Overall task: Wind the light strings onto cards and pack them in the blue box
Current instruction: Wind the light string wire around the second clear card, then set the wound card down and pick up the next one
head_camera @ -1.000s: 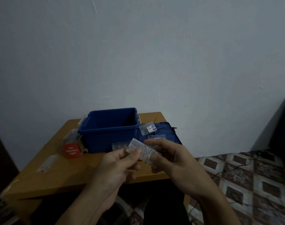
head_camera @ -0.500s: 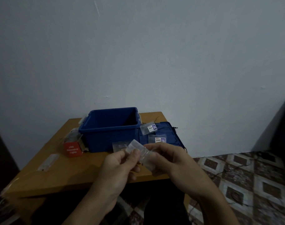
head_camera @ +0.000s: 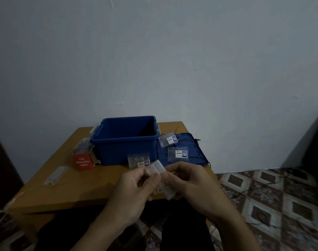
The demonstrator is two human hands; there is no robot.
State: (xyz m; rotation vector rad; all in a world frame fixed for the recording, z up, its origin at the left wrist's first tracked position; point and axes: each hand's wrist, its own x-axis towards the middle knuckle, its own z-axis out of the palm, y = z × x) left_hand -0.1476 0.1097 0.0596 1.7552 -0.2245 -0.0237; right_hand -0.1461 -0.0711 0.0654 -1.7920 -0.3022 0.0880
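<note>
Head view shows the left hand (head_camera: 134, 189) and the right hand (head_camera: 189, 183) holding a clear plastic piece (head_camera: 157, 169) between them, up over the near edge of the bench (head_camera: 73, 192). Each grip is pinching it, thumb and fingertips pressed on it. The blue box (head_camera: 125, 142) stands with its top open at the back of the bench, apart from the hands. One small clear packet (head_camera: 138, 160) sits just in front of the box, close to the hands. A red box (head_camera: 83, 162) sits by the blue box's left side. Bare wood shows left of the hands.
</note>
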